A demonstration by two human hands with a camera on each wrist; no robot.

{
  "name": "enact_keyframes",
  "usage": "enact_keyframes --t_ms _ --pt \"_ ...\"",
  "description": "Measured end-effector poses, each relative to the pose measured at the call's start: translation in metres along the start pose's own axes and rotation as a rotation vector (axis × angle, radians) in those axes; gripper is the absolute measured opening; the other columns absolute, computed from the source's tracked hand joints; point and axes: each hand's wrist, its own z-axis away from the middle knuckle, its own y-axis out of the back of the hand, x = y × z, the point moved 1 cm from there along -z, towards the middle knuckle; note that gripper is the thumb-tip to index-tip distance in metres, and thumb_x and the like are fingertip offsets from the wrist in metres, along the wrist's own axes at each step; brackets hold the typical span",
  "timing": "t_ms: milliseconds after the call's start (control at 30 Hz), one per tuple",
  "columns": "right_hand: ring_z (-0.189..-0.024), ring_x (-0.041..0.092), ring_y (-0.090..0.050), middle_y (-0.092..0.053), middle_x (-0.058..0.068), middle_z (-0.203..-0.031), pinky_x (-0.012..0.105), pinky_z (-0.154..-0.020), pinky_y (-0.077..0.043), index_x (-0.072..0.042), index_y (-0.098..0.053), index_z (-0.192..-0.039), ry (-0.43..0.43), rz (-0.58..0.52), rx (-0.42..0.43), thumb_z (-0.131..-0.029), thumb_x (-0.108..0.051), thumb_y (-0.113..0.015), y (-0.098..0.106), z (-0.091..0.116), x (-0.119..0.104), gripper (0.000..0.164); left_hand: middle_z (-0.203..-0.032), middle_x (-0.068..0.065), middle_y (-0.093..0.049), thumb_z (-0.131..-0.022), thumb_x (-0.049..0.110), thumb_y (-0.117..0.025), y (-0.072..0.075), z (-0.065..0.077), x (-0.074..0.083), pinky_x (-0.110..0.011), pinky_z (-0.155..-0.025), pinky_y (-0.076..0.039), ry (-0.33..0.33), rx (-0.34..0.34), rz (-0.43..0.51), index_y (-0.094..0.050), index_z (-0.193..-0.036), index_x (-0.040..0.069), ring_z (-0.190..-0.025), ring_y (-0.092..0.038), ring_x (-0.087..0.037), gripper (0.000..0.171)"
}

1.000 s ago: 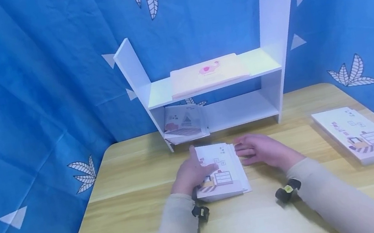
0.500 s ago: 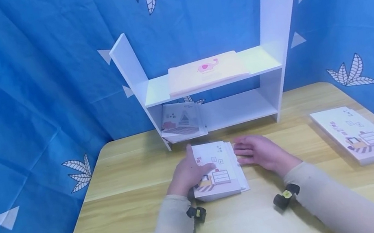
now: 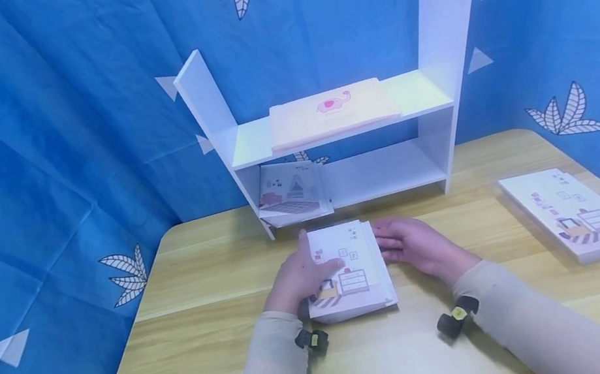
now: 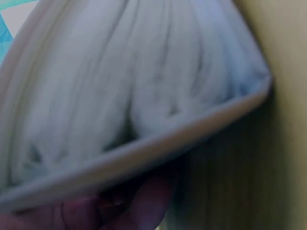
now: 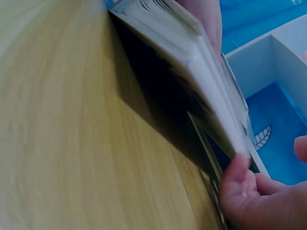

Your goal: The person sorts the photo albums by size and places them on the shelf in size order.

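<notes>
A notebook [image 3: 353, 274] with a white cover, printed with small furniture drawings, is at the middle of the table. My left hand [image 3: 298, 274] grips its left edge, thumb over the cover and the other fingers underneath. Its pages [image 4: 129, 81] bulge under the bent cover in the left wrist view. At the notebook's right edge is my right hand [image 3: 418, 243]. In the right wrist view its fingertips [image 5: 237, 167] touch the page edge while the thumb stands apart. The notebook is tilted there, one side raised off the table.
A white two-tier shelf [image 3: 381, 173] stands behind. A pink elephant-print item [image 3: 335, 115] lies on its upper board, and several notebooks [image 3: 291, 191] lean at its lower left. A similar notebook [image 3: 578, 213] lies at the table's right. Blue curtain [image 3: 62, 154] hangs behind.
The right hand has come slightly closer to the notebook's right edge, its fingers now touching it. The left hand keeps its hold. The head view has shifted slightly.
</notes>
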Motion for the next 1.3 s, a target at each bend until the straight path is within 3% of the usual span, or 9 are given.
enact_keyframes --t_ms 133,267,400,533,667,767,933,1067,1300 --pt "-0.107 0.020 -0.062 -0.060 0.018 -0.133 0.031 -0.087 -0.054 0.005 -0.038 -0.150 0.009 -0.022 -0.019 -0.105 -0.011 -0.046 -0.003 -0.001 0.000 0.048 -0.147 -0.018 -0.049 -0.081 0.069 -0.071 0.002 0.004 0.002 -0.036 -0.067 -0.049 -0.016 -0.020 0.013 0.002 -0.164 0.020 -0.078 -0.059 -0.024 0.121" --pt "-0.106 0.023 -0.065 -0.060 0.016 -0.136 0.035 -0.088 -0.055 -0.008 -0.033 -0.158 0.027 -0.003 -0.051 -0.103 -0.010 -0.052 -0.006 0.000 0.000 0.058 -0.140 -0.017 -0.054 -0.082 0.068 -0.072 0.008 0.009 0.006 -0.035 -0.073 -0.051 -0.050 -0.023 0.042 0.002 -0.164 0.017 -0.083 -0.060 -0.022 0.122" --pt "-0.105 0.030 -0.066 -0.055 0.016 -0.142 0.040 -0.086 -0.057 -0.025 -0.024 -0.162 0.036 0.080 -0.071 -0.097 -0.008 -0.058 -0.014 0.005 -0.001 0.076 -0.134 -0.013 -0.057 -0.084 0.068 -0.069 0.015 0.016 0.011 -0.037 -0.084 -0.049 -0.053 -0.012 0.061 0.001 -0.164 0.018 -0.093 -0.060 -0.021 0.118" --pt "-0.100 0.036 -0.068 -0.044 0.018 -0.149 0.044 -0.080 -0.060 -0.033 -0.007 -0.164 0.020 0.044 -0.109 -0.098 -0.005 -0.056 -0.026 0.013 -0.006 0.087 -0.131 -0.012 -0.057 -0.088 0.068 -0.064 0.019 0.024 0.019 -0.039 -0.085 -0.049 -0.046 0.023 0.009 0.001 -0.164 0.022 -0.095 -0.058 -0.022 0.110" --pt "-0.091 0.037 -0.070 -0.050 0.022 -0.143 0.043 -0.073 -0.061 -0.036 0.003 -0.163 0.028 -0.006 -0.116 -0.099 -0.001 -0.054 -0.033 0.018 -0.011 0.093 -0.116 -0.007 -0.060 -0.093 0.062 -0.061 0.022 0.032 0.029 -0.040 -0.086 -0.050 -0.077 0.062 0.010 0.004 -0.164 0.024 -0.088 -0.060 -0.020 0.104" --pt "-0.090 0.038 -0.070 -0.055 0.016 -0.139 0.042 -0.070 -0.061 -0.039 0.001 -0.163 0.048 0.009 -0.078 -0.100 -0.003 -0.054 -0.033 0.020 -0.016 0.090 -0.123 -0.004 -0.059 -0.095 0.056 -0.063 0.024 0.037 0.035 -0.041 -0.090 -0.051 -0.129 0.119 0.040 0.003 -0.164 0.025 -0.090 -0.060 -0.018 0.100" --pt "-0.099 0.042 -0.069 -0.055 0.009 -0.141 0.043 -0.073 -0.061 -0.045 -0.004 -0.161 0.078 0.015 -0.040 -0.104 -0.011 -0.054 -0.025 0.022 -0.027 0.084 -0.155 -0.004 -0.042 -0.095 0.050 -0.066 0.024 0.041 0.044 -0.047 -0.105 -0.045 -0.223 0.194 0.080 -0.001 -0.164 0.028 -0.113 -0.055 -0.022 0.097" --pt "-0.101 0.040 -0.069 -0.055 0.009 -0.142 0.041 -0.073 -0.061 -0.045 -0.004 -0.162 0.096 -0.010 -0.022 -0.105 -0.012 -0.052 -0.016 0.020 -0.033 0.082 -0.159 -0.002 -0.037 -0.094 0.047 -0.067 0.021 0.042 0.049 -0.051 -0.110 -0.040 -0.269 0.206 0.137 -0.006 -0.164 0.033 -0.122 -0.052 -0.022 0.093" --pt "-0.096 0.029 -0.071 -0.048 0.014 -0.148 0.035 -0.073 -0.061 -0.034 0.000 -0.164 0.140 -0.040 0.019 -0.105 -0.007 -0.049 -0.008 0.011 -0.032 0.081 -0.161 0.005 -0.034 -0.096 0.043 -0.065 0.014 0.040 0.053 -0.051 -0.114 -0.036 -0.302 0.170 0.224 -0.011 -0.163 0.038 -0.133 -0.048 -0.020 0.086"
